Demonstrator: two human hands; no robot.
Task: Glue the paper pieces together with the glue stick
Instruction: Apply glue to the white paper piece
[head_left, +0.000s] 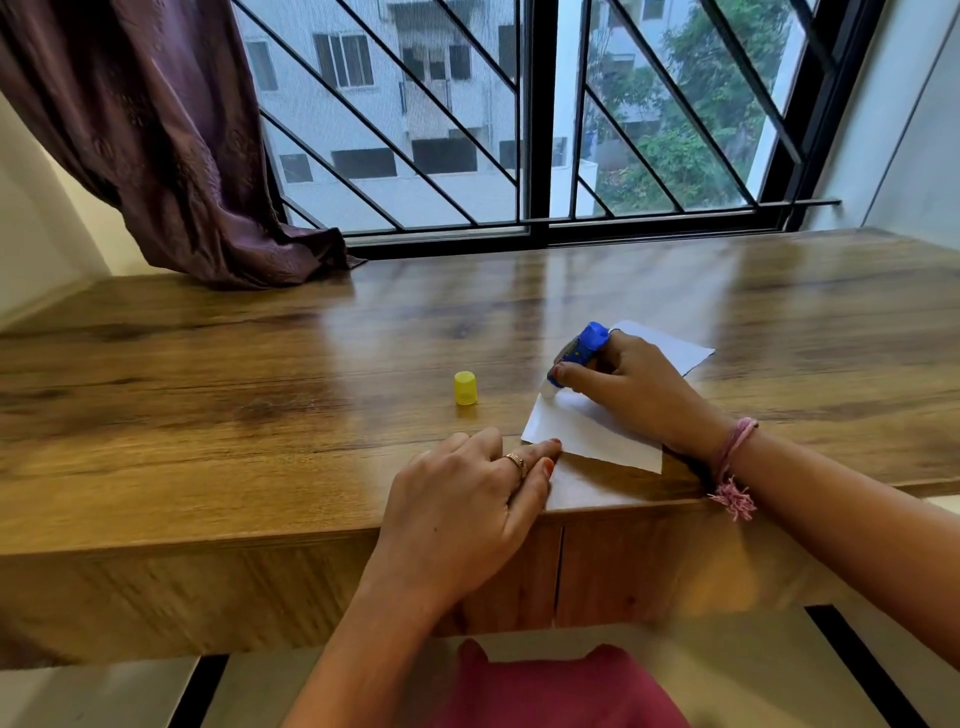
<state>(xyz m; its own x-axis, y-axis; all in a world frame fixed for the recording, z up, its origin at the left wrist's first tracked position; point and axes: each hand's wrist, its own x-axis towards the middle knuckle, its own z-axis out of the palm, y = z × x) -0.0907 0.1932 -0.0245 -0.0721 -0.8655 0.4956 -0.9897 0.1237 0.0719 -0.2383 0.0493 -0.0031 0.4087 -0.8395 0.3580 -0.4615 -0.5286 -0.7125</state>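
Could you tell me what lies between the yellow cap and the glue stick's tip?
Only bare wooden tabletop, in the head view, between yellow cap and glue stick.

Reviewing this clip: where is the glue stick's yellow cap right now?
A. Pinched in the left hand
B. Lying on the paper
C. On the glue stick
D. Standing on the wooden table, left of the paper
D. The yellow cap stands alone on the wooden table, left of the paper, while the right hand holds the uncapped glue stick tip-down on the sheet and the left hand pins the paper's near corner.
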